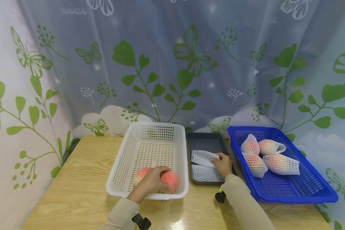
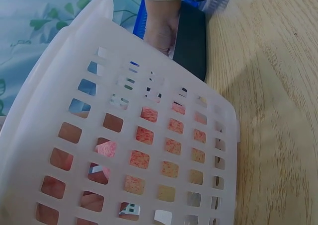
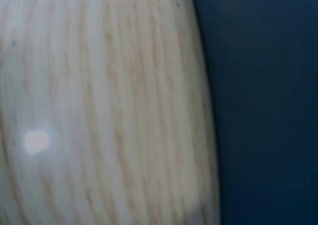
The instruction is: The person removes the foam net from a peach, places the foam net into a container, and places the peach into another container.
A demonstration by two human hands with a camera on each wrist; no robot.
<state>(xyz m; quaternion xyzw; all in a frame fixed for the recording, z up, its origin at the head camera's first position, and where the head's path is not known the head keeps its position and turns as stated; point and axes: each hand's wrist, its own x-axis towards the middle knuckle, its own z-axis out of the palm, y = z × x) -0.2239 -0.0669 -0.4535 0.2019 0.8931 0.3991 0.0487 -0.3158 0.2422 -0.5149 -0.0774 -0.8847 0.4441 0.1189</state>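
In the white basket (image 1: 112, 179), my left hand (image 1: 151, 180) curls its fingers and thumb round a pink peach (image 1: 170, 182) near the front wall. A second peach (image 1: 141, 174) lies just left of it, partly behind the hand. Through the basket wall's holes in the left wrist view, the speckled peach (image 2: 140, 159) shows. Over the dark grey tray (image 1: 207, 144), my right hand (image 1: 223, 164) pinches the right end of a white foam net sleeve (image 1: 202, 157). Another foam net sleeve (image 1: 205, 173) lies flat below it. The right wrist view shows only the tray's side (image 3: 263, 111) and tabletop.
A blue basket (image 1: 287, 188) on the right holds several peaches in foam nets (image 1: 280, 163). All three containers stand side by side on a wooden table (image 1: 83, 182). Behind them hangs a curtain (image 1: 161, 48) with green leaves and butterflies.
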